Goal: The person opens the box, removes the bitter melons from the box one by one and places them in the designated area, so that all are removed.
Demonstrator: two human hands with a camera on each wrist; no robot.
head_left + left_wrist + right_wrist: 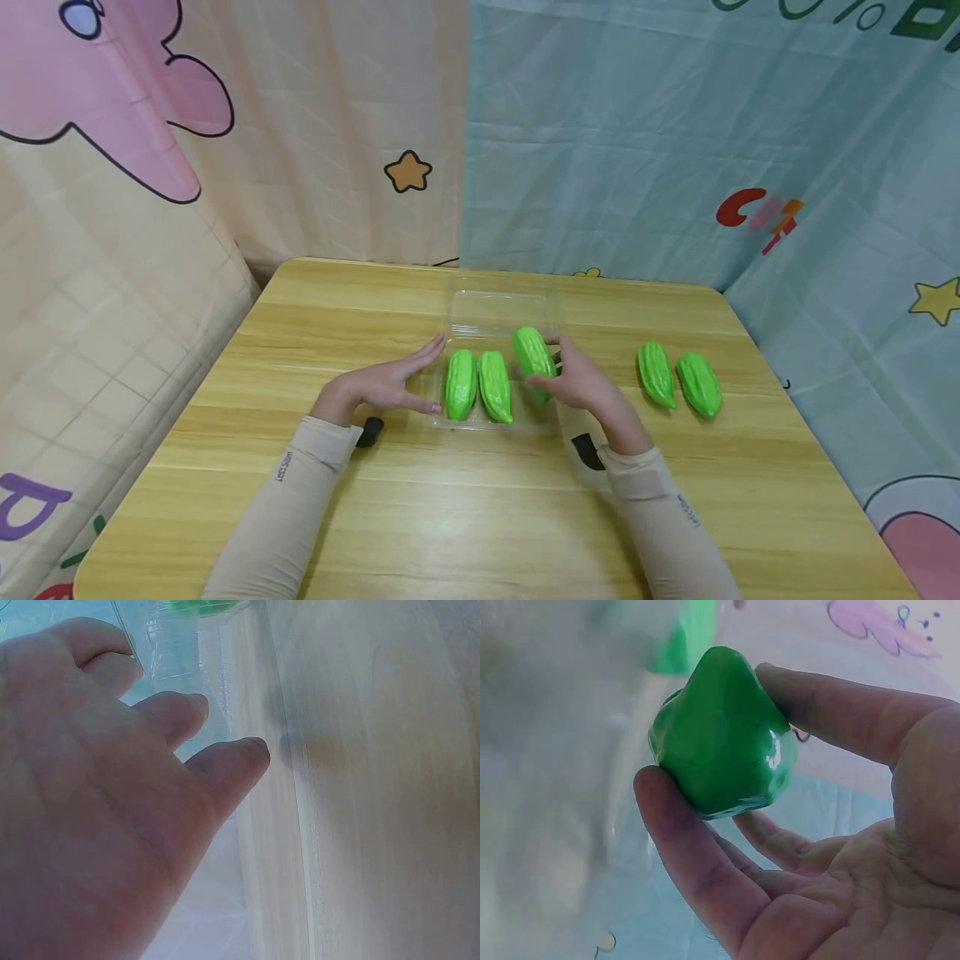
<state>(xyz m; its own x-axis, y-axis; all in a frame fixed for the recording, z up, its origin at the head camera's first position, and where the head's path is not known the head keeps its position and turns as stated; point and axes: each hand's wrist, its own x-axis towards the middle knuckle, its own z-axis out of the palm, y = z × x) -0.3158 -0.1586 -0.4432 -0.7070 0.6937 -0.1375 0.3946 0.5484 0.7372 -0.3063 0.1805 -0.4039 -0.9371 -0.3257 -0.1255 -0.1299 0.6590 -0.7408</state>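
My right hand (583, 382) pinches a shiny green ridged star fruit (532, 350) between thumb and fingers, over the right part of a clear plastic box (480, 426). In the right wrist view this star fruit (724, 742) shows its pointed end and lobed sides. Two more star fruits, one left (461, 385) and one in the middle (495, 387), lie side by side in the box. My left hand (386, 385) is at the box's left side, fingers spread and fairly straight. In the left wrist view, the left hand (112, 772) is close to the box's clear wall.
The box's clear lid (498, 310) lies folded back behind it. Right of the box, two star fruits, one nearer (656, 375) and one farther right (700, 385), lie on the wooden table (465, 525). Printed curtains (600, 150) hang behind the table.
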